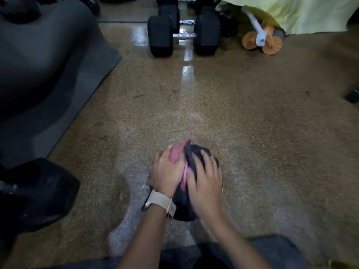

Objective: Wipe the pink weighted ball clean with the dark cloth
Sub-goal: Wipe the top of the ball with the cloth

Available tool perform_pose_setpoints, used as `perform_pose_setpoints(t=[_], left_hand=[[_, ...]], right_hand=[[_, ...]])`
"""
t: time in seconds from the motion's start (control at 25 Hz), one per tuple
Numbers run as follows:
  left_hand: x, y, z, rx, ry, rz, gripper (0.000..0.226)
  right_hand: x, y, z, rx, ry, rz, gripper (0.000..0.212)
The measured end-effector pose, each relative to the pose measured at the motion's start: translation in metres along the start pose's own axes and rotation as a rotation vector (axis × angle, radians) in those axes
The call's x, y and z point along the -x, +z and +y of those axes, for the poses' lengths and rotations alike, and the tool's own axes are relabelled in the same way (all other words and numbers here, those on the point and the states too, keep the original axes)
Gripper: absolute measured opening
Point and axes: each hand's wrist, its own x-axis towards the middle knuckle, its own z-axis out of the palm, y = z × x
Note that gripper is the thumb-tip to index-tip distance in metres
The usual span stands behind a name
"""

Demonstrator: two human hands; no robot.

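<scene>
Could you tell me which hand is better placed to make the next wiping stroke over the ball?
Probably the right hand: it lies flat on the dark cloth draped over the pink weighted ball. The left hand, the one with the watch, cups the ball's left side, steadying it.

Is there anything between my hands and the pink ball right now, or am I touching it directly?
The left hand rests straight on the pink weighted ball, nothing between. Under the right hand lies the dark cloth, pressed against the ball, as wiping needs. Nothing else visible stands in the way.
</scene>
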Motion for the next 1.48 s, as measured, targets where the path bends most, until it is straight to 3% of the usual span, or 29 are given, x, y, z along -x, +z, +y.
perform_pose_setpoints(t=[0.12, 0.28, 0.44, 0.52, 0.68, 0.76, 0.8, 0.96, 1.04, 1.12, 1.16, 1.32, 1.4, 1.48], left_hand=[[-0.003, -0.001, -0.003, 0.008, 0.088, 0.005, 0.073], [0.005, 0.002, -0.003, -0.011, 0.001, 0.029, 0.077], [-0.003, -0.003, -0.003, 0.007, -0.042, 0.008, 0.079], [0.001, -0.005, -0.005, 0.032, -0.003, 0.006, 0.080], [0.048, -0.006, -0.013, 0.010, -0.010, 0.033, 0.073], [0.053, -0.005, -0.013, -0.059, 0.123, 0.015, 0.073], [0.044, -0.005, -0.010, -0.091, 0.182, 0.003, 0.067], [0.011, -0.010, 0.003, -0.029, 0.156, -0.083, 0.044], [0.013, -0.009, 0.001, -0.080, 0.142, -0.067, 0.034], [0.016, -0.008, 0.000, -0.109, 0.136, -0.036, 0.041], [0.017, -0.008, 0.003, -0.090, 0.110, -0.010, 0.042], [0.012, -0.008, 0.001, 0.012, 0.155, 0.035, 0.035], [0.007, -0.010, -0.003, 0.044, 0.137, 0.006, 0.035], [0.009, -0.010, 0.002, 0.036, 0.012, 0.005, 0.044]], right_hand=[[0.017, -0.002, 0.011, -0.015, -0.101, 0.012, 0.048], [-0.093, -0.004, 0.019, -0.127, 0.246, -0.230, 0.040], [0.001, 0.003, 0.003, 0.012, -0.062, -0.037, 0.048], [0.028, 0.001, 0.015, -0.051, -0.118, -0.014, 0.048], [-0.050, -0.014, 0.034, -0.421, 0.229, -0.135, 0.039], [-0.064, -0.020, 0.028, -0.380, 0.254, -0.160, 0.036], [-0.053, -0.017, 0.024, -0.294, 0.169, -0.111, 0.035], [0.021, 0.000, 0.016, -0.080, -0.114, -0.031, 0.054], [-0.020, -0.003, 0.020, -0.109, -0.059, -0.128, 0.050], [-0.070, -0.008, 0.024, -0.183, 0.154, -0.219, 0.039], [-0.073, -0.008, 0.020, -0.172, 0.172, -0.198, 0.036], [0.035, -0.010, -0.001, -0.024, -0.074, -0.031, 0.049], [0.015, -0.011, 0.010, -0.056, -0.126, -0.102, 0.050], [-0.048, -0.013, 0.015, -0.110, 0.030, -0.236, 0.045]])
